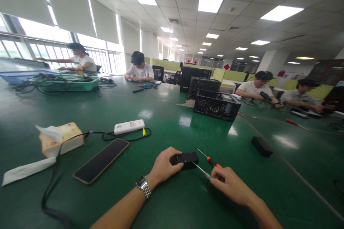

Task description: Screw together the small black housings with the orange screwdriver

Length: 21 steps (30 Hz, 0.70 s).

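My left hand (166, 164) grips the left end of a small black rectangular box (189, 159) on the green tabletop, thumb in front and fingers behind. In my right hand (228, 184) is a screwdriver (202, 172) with a thin metal shaft and a pale handle mostly hidden by the fingers. Its tip meets the front side of the black box; what it touches there is too small to make out. Just behind my right hand lies a second screwdriver (212, 160) with an orange and black handle, its shaft pointing away to the left.
Left of my hands are a phone (102, 161), a tissue pack (63, 137), a white power bank-like device (129, 126) and a black cable. Another black block (261, 146) lies right. Beyond stand a black computer case (216, 105) and a green basket (71, 85). Several people sit around the table.
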Available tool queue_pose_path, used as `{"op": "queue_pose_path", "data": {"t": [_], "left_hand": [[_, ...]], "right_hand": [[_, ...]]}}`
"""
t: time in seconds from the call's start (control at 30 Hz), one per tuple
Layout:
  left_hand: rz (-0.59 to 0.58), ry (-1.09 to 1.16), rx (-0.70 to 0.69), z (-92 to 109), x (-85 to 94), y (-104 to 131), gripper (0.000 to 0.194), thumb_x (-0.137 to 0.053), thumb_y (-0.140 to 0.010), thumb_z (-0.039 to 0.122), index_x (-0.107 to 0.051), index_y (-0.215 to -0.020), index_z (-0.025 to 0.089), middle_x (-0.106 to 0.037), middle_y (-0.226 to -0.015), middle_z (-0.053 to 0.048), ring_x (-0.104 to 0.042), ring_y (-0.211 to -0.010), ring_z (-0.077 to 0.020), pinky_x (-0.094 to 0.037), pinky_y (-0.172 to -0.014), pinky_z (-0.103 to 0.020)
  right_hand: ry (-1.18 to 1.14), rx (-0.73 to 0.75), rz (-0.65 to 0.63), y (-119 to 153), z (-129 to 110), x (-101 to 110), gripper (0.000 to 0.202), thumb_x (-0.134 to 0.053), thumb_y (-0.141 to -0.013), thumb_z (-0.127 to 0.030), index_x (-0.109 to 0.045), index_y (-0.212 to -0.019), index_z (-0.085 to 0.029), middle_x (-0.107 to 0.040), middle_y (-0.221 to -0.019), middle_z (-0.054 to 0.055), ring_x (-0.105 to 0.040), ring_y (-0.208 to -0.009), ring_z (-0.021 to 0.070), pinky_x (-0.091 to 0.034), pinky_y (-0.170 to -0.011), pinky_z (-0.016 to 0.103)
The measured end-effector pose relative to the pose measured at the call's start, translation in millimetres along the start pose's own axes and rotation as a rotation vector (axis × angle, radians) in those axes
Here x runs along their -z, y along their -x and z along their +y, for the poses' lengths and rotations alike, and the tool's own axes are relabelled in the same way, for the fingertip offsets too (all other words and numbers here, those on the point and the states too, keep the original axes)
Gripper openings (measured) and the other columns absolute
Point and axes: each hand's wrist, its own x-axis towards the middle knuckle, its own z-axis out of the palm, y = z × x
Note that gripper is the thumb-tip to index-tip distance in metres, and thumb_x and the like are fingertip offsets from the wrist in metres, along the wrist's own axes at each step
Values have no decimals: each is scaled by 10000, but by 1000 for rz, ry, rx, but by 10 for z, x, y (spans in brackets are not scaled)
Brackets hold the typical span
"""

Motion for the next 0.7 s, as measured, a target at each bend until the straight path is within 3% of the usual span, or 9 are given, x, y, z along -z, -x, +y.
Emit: {"op": "queue_pose_path", "data": {"t": [0.33,0.7], "left_hand": [[13,-1,0,-6,-13,-1,278,-704,-742,277,-683,-1011,211,-662,-944,-28,-613,-874,-209,-472,-817,-311],[1,2,-1,24,0,-2,282,-695,-740,278,-679,-1012,209,-657,-948,-32,-610,-878,-214,-467,-797,-309]], "right_hand": [[-122,-45,-49,-8,58,-3,236,-526,-873,-353,-582,-727,-177,-505,-603,-39,-444,-572,106,-322,-540,217],[-26,-20,57,-6,28,16,206,-554,-852,-351,-623,-760,-179,-575,-648,-21,-474,-584,114,-351,-564,223]]}}
